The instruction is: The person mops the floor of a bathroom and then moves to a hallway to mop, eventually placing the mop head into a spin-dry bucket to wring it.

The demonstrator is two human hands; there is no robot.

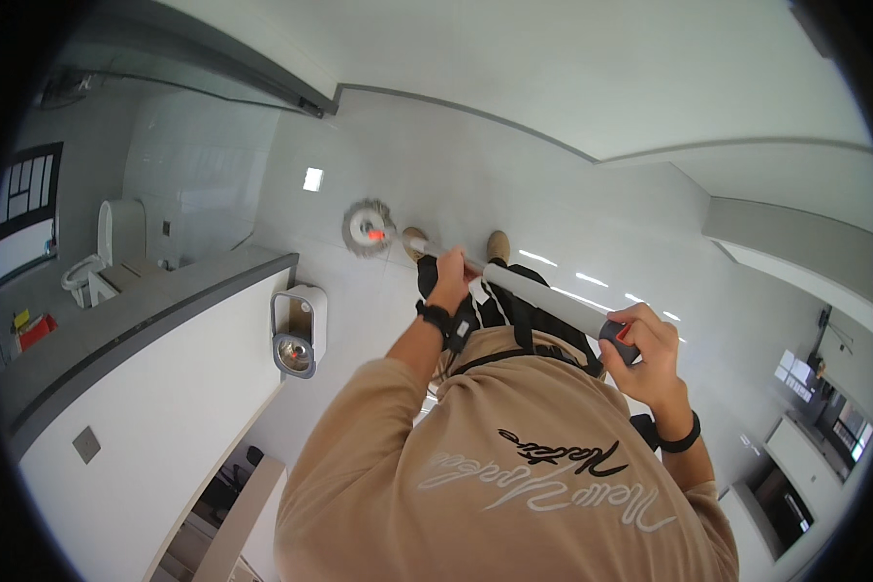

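A spin mop's long white handle (545, 297) slants across the front of my body. My left hand (455, 276) is closed around the thinner part of its shaft, near my legs. My right hand (644, 353) grips the dark grey end of the handle, which has a red-edged opening. At the other end, the round mop head (368, 227) with grey strands lies on the pale tiled floor (436, 160), just beside one of my shoes. The strands look blurred.
A grey-and-white mop bucket (300, 331) stands against the white wall (153, 378) on the left. A toilet (120, 240) is in the room beyond the partition. A small white square (313, 179) shows on the floor past the mop head. White panels (669, 73) rise ahead.
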